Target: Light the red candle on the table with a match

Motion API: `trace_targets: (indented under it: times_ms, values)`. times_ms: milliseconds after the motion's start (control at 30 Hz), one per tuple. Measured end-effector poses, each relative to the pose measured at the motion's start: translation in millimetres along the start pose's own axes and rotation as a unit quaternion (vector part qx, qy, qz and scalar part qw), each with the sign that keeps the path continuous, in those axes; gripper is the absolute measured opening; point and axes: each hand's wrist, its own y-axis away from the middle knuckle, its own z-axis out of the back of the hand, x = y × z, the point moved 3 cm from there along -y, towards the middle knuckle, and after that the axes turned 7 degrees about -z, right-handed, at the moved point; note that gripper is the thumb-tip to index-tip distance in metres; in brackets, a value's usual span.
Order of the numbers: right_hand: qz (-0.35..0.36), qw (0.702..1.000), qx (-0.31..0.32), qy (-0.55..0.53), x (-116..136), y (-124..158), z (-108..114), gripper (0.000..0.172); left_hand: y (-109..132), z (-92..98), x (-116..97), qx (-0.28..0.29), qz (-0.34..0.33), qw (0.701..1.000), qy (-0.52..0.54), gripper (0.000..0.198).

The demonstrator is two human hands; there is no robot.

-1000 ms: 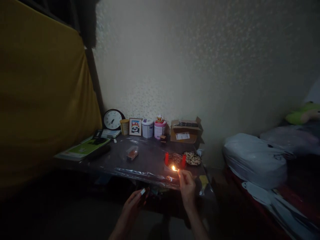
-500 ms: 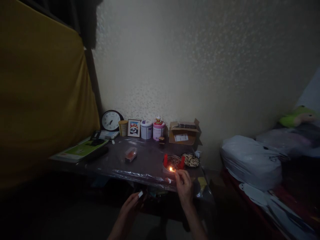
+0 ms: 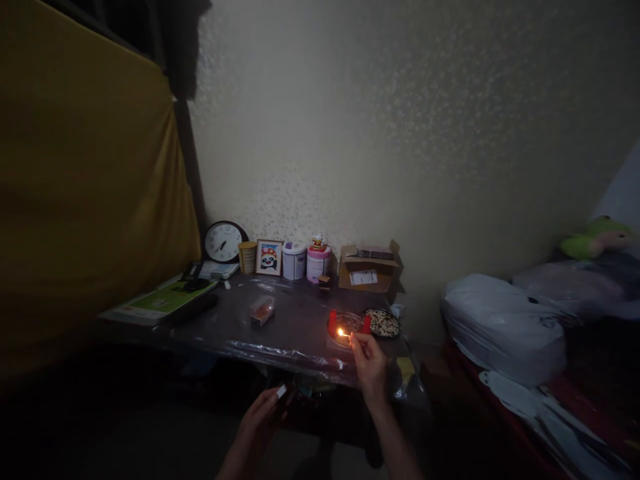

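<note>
Between the thumb and fingers of my right hand (image 3: pixel 371 367) is a burning match (image 3: pixel 346 335), its flame pointing left. The flame is over the near part of a round dish (image 3: pixel 336 340), close to a red candle (image 3: pixel 333 318) that stands upright at the dish's left. A second red candle (image 3: pixel 367 325) stands at its right, just beyond my fingers. I see no clear flame on either candle. Lower down, before the table edge, my left hand (image 3: pixel 256 417) is closed on what looks like a small matchbox (image 3: pixel 281 391); only its pale end shows, the rest being dark.
A dark plate (image 3: pixel 383 323) of pale sticks lies behind my right hand. A small clear packet (image 3: pixel 263 310) rests left on the plastic-covered table (image 3: pixel 300 307). Along the wall stand a clock (image 3: pixel 224 242), a picture frame (image 3: pixel 269 257), tubs (image 3: pixel 294 261) and a cardboard box (image 3: pixel 369 273).
My right hand has raised the burning match slightly, and its flame sits a little higher over the dish. My left hand has barely moved.
</note>
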Motion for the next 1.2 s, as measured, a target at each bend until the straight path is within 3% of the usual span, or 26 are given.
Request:
trace_targets:
  times_ms: [267, 500, 733, 1033, 1200]
  values:
    - [-0.070, 0.996, 0.015, -0.060, -2.3, -14.3, -4.9, 0.020, -1.4, 2.2, 2.4, -0.014, 0.001, 1.000, -0.004, 0.026]
    - [-0.039, 0.999, 0.005, -0.026, -4.2, -27.6, -12.3, 0.021, 2.5, -3.7, -4.3, 0.006, 0.003, 1.000, -0.005, 0.026]
    - [-0.016, 0.999, -0.016, 0.024, -7.2, -41.5, -21.2, 0.023, -6.6, 10.4, 11.5, -0.040, 0.014, 0.999, 0.020, 0.032]
    - [0.002, 0.996, -0.020, 0.086, 0.5, -48.4, -27.3, 0.024, -9.0, 10.1, 13.0, -0.088, 0.011, 0.996, 0.006, 0.038]
    - [0.011, 0.993, -0.023, 0.116, 2.9, -51.4, -29.7, 0.026, -2.7, 3.7, 2.5, -0.056, 0.021, 0.998, 0.005, 0.033]
